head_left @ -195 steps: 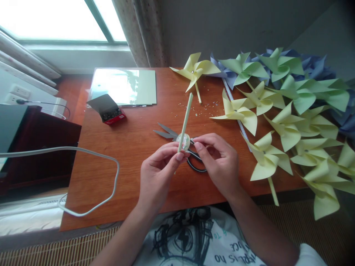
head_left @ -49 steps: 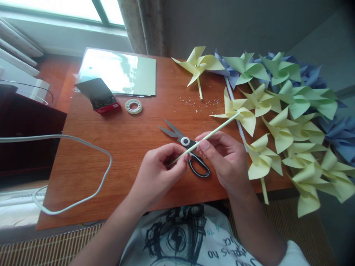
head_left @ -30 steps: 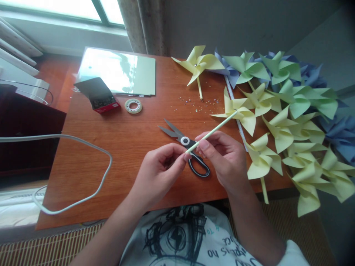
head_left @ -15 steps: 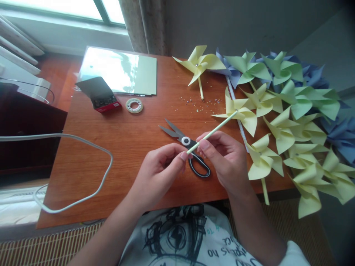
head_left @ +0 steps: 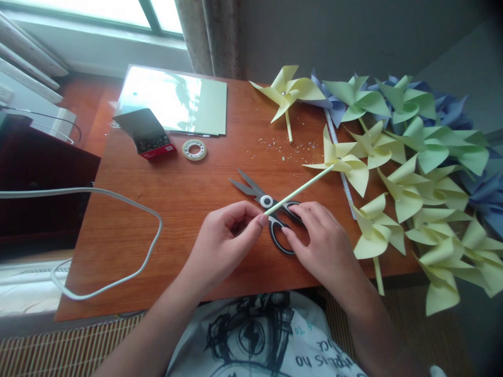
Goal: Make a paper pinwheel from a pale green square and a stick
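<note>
A reddish wooden table (head_left: 168, 191) fills the view, its near edge close to the person's printed shirt (head_left: 251, 335), whose upside-down letters include a readable "NO". A white cable (head_left: 133, 200) crosses the left edge; a broad stretch of tabletop separates it from the left hand (head_left: 222, 241). That hand's thumb and fingers pinch the near end of a pale paper stick (head_left: 301, 189), which slants up over the scissors (head_left: 266, 201). The right hand (head_left: 326, 241) touches their handles, fingers parted; whether they grip, I cannot tell. Pinwheels (head_left: 440, 267) crowd the right, some overhanging the near edge. Farther back are a tape roll (head_left: 203, 152) and a red box (head_left: 157, 152), its white label illegible.
</note>
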Demonstrator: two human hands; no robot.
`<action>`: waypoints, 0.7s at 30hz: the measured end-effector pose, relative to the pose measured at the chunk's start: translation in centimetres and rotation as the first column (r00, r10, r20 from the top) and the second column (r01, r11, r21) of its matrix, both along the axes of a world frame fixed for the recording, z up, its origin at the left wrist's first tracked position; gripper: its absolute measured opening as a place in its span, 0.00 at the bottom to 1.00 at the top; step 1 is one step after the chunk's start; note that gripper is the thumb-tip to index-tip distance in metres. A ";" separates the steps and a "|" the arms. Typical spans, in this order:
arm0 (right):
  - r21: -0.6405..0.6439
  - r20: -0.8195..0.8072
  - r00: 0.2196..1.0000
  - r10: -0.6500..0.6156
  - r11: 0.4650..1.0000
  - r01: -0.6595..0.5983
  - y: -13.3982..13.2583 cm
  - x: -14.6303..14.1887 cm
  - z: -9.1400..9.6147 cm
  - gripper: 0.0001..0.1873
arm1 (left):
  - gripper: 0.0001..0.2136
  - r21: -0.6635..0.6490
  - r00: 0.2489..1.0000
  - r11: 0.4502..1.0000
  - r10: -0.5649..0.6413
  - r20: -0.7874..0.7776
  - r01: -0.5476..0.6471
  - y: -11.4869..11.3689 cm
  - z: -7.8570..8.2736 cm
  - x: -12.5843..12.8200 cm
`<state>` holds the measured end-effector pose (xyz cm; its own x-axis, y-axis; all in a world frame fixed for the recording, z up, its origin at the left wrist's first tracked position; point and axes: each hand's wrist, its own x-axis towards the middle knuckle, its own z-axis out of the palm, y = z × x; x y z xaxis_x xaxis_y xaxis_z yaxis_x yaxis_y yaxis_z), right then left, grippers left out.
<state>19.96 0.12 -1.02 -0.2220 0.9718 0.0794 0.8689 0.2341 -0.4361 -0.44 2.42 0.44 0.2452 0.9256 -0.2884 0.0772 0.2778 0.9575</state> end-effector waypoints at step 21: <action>-0.024 0.186 0.983 0.007 1.000 -0.003 -0.6 -0.3 -0.7 0.20 | 0.11 -0.272 0.962 0.962 0.050 0.268 0.026 0.1 0.3 0.2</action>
<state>19.64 -0.49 -1.76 -0.2358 0.9717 0.0131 0.9341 0.2303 -0.2729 -0.19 2.53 0.72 0.3382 0.8251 -0.4527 -0.1780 0.5284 0.8301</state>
